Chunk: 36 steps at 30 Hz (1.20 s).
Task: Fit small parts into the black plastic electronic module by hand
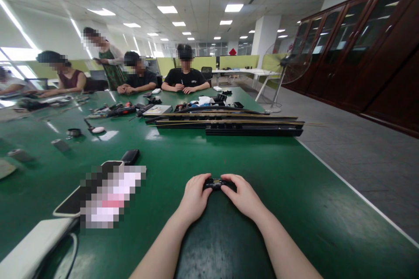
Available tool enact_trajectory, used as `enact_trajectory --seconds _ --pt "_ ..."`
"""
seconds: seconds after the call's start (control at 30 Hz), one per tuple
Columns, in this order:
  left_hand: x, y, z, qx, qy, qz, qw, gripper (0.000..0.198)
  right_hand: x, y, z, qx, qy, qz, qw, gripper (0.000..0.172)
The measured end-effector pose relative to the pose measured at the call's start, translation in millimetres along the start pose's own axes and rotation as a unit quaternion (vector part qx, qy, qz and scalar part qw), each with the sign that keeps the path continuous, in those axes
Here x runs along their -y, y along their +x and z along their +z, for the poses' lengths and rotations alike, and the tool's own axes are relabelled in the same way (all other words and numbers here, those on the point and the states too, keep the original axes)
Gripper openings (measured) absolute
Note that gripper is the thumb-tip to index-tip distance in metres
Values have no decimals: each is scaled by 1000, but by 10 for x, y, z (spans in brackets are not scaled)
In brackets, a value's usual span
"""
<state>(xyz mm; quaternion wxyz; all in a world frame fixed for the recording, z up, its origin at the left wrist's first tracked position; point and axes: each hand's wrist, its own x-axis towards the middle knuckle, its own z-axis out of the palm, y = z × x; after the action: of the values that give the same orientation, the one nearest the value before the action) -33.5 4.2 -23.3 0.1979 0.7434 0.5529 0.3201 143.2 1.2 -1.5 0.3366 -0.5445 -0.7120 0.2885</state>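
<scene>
Between my two hands is a small black part [215, 183] with a brass-coloured patch in its middle; its exact kind I cannot make out. My left hand [195, 195] pinches its left end between thumb and fingers. At the right end, my right hand [242, 194] grips it the same way. Both hands rest low over the green tabletop [170, 152], close to its near side. The ends of the part are covered by my fingertips.
Long black rails [255, 130] with thin brass rods lie across the table ahead. To the left are a pixelated phone-like slab [113, 200], a black-topped tray [81, 192], a white box [36, 248] and metal cylinders [60, 144]. Tools and several people are beyond; a fan [284, 63] stands right.
</scene>
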Motion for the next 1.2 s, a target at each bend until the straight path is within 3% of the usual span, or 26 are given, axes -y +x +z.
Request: enact_trajectory --seconds 1.2 --pt "-56 -3 -38 -1 -20 -19 1000 29 10 3 -10 4 -1 3 1000 26"
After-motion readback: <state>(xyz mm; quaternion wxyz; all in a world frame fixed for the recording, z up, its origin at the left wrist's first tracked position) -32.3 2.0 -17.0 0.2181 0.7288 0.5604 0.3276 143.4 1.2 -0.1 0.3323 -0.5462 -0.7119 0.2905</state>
